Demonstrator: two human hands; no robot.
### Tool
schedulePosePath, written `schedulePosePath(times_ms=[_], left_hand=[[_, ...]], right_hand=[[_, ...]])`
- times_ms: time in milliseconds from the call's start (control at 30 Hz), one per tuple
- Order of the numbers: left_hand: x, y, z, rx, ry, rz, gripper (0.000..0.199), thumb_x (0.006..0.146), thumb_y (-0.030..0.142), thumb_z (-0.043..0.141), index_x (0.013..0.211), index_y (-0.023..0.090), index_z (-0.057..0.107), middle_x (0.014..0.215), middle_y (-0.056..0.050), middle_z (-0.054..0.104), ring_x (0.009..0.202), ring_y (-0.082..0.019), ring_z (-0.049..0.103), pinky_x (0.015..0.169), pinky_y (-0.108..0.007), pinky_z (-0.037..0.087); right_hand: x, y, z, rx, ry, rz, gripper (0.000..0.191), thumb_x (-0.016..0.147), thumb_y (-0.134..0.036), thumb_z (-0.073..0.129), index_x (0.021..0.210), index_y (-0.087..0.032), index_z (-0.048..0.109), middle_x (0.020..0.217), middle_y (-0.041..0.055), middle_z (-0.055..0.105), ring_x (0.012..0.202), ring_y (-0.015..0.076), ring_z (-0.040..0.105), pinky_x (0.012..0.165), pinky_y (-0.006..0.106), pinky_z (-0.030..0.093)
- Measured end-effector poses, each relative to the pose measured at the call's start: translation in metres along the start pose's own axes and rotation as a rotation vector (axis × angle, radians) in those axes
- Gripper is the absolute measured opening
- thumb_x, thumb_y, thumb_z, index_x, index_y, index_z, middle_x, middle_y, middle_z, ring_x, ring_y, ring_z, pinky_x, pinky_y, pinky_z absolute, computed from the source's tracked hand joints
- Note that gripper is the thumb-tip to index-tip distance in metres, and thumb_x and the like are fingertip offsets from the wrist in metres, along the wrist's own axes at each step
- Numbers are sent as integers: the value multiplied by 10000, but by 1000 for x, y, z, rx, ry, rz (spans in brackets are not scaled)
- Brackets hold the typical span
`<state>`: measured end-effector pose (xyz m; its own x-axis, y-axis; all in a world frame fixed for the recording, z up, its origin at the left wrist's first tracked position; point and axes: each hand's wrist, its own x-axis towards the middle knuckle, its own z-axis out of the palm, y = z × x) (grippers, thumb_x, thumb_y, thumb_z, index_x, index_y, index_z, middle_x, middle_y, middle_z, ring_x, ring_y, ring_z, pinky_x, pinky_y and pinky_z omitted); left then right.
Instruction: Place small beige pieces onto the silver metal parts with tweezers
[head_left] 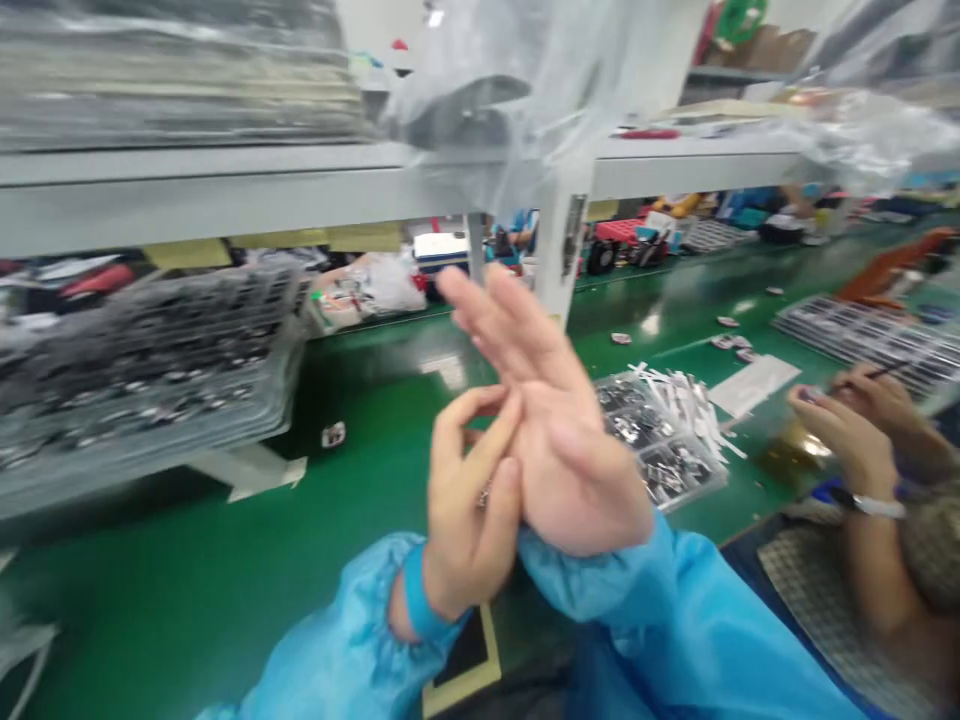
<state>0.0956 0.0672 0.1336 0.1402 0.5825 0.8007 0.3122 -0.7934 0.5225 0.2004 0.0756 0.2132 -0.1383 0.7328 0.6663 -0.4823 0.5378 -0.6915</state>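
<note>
My left hand [472,500], with a blue band around its wrist, is closed, its fingertips touching the palm of my right hand. Between its curled fingers shows a small shiny part [484,493]; its kind is too hidden to make out. Tilted upward, my right hand [559,440] is open, with fingers stretched out and palm facing the left. Both arms wear light blue sleeves above the green work surface [360,530]. A small metallic piece [334,434] lies on that surface to the left.
Clear trays of small parts [247,400] stand at left. A divided plastic box [675,470] of metal parts and white strips [694,410] lie at right. A shelf edge [225,205] and post [559,250] stand ahead. Another person's hands [855,430] work at far right.
</note>
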Motion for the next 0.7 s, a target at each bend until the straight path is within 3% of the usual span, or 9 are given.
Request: schedulePosePath(times_ms=[167, 333, 433, 533, 700], left_hand=[[-6, -2, 1, -43, -41, -21, 546, 1074, 270, 330, 1616, 217, 288, 1545, -134, 316, 1421, -305, 375, 1157, -498, 434], [-2, -1, 0, -110, 6, 8, 490, 1052, 293, 414, 1523, 164, 459, 1487, -137, 404, 1363, -292, 439, 1169, -475, 412], [-2, 3, -3, -139, 26, 16, 467, 1037, 269, 417, 1477, 144, 511, 1470, -131, 442, 1348, -278, 466, 1167, -447, 420], [-3, 8, -7, -124, 1, 24, 465, 1024, 236, 417, 1471, 161, 523, 1482, -106, 456, 1352, -267, 476, 1166, -434, 427], [-3, 14, -12, 56, -52, 16, 482, 1021, 207, 444, 1500, 205, 499, 1516, -69, 456, 1377, -243, 463, 1160, -379, 421]], right_hand=[[1, 9, -5, -13, -6, 59, 725, 823, -491, 618, 1512, -351, 442, 1574, -33, 472, 1546, 292, 300, 1254, 565, 312], [-7, 8, 5, -28, 60, 72, 661, 841, -456, 597, 1483, -352, 479, 1552, -42, 498, 1549, 279, 293, 1264, 562, 294], [-17, 11, 5, 16, 141, 30, 523, 899, -383, 518, 1421, -376, 544, 1533, -73, 515, 1518, 254, 359, 1274, 554, 274], [-25, 15, 3, 115, 163, -10, 474, 941, -344, 467, 1402, -399, 562, 1569, -94, 468, 1472, 223, 430, 1252, 495, 335], [-19, 22, 4, 233, 183, -99, 580, 944, -512, 492, 1509, -406, 423, 1639, -58, 341, 1491, 250, 397, 1223, 506, 374]])
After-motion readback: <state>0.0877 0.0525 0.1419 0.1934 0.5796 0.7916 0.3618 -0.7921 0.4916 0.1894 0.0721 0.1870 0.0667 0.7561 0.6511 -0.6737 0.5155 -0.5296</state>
